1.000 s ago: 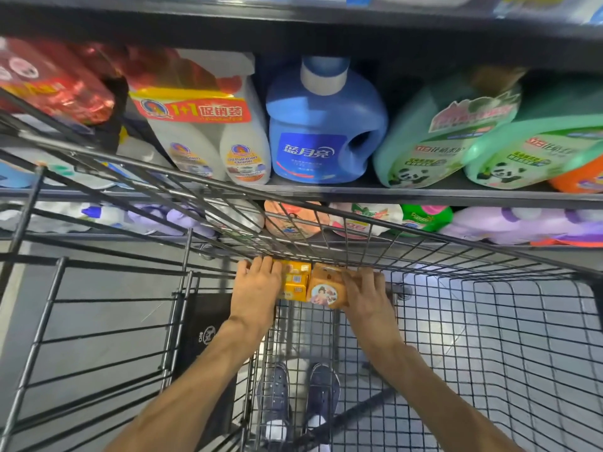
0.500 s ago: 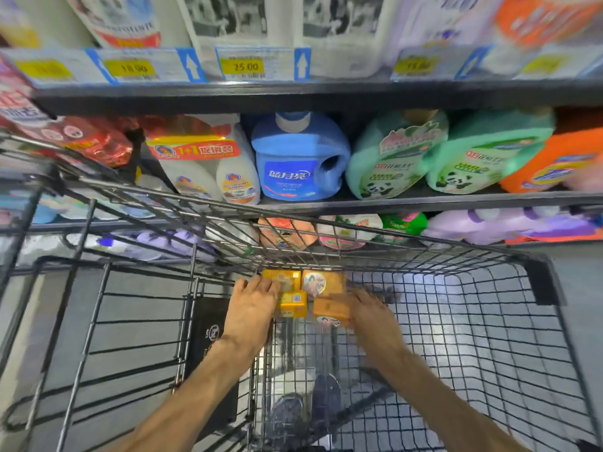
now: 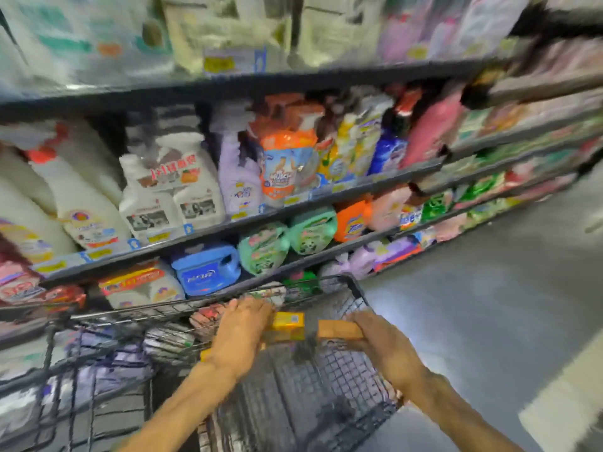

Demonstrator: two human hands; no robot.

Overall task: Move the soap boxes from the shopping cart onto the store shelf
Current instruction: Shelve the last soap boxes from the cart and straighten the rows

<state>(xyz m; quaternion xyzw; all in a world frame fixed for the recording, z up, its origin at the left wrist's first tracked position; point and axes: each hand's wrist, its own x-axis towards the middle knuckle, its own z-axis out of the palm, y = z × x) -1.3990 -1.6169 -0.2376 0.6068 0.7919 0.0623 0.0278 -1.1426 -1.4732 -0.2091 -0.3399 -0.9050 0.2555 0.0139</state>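
Observation:
Both my hands hold soap boxes above the black wire shopping cart (image 3: 355, 288). My left hand (image 3: 243, 331) is closed on a stack of yellow soap boxes (image 3: 288, 321). My right hand (image 3: 381, 344) grips an orange soap box (image 3: 337, 329) just to the right of them. The boxes hang near the cart's far rim, below the store shelf (image 3: 228, 223) stocked with detergent. The whole view is motion-blurred, so how many boxes each hand holds is unclear.
Shelves ahead hold a blue detergent jug (image 3: 207, 272), green jugs (image 3: 264, 247), an orange jug (image 3: 352, 220), white bottles (image 3: 169, 194) and spray bottles. More shelving runs off to the right. Grey floor (image 3: 489, 305) lies right of the cart.
My head has lifted and turned right, bringing upper shelves and the aisle into view. Both hands have raised the soap boxes from the cart bottom up to rim height.

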